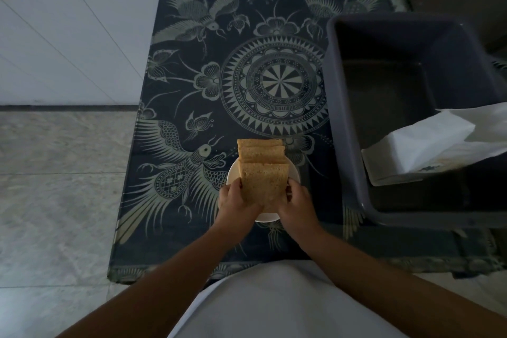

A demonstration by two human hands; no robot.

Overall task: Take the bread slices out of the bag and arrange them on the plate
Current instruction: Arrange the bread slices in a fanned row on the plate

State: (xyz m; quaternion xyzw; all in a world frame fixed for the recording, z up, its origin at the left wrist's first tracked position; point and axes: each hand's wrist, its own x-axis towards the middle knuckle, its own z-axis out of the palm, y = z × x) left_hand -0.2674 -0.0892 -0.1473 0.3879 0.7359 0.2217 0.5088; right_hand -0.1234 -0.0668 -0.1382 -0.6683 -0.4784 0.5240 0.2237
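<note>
A small white plate (233,173) sits near the front of the table on a dark patterned cloth. Several tan bread slices (260,149) lie overlapped on it, stepping away from me. My left hand (237,200) and my right hand (297,204) both grip the nearest slice (264,182) by its lower corners, holding it over the plate's near side. The white bread bag (428,145) lies crumpled inside a grey tub on the right, apart from both hands.
The deep grey plastic tub (348,107) stands right of the plate, its wall close to my right hand. A dark cloth with bird and mandala prints (274,82) covers the table. White tiled wall behind, pale stone floor to the left.
</note>
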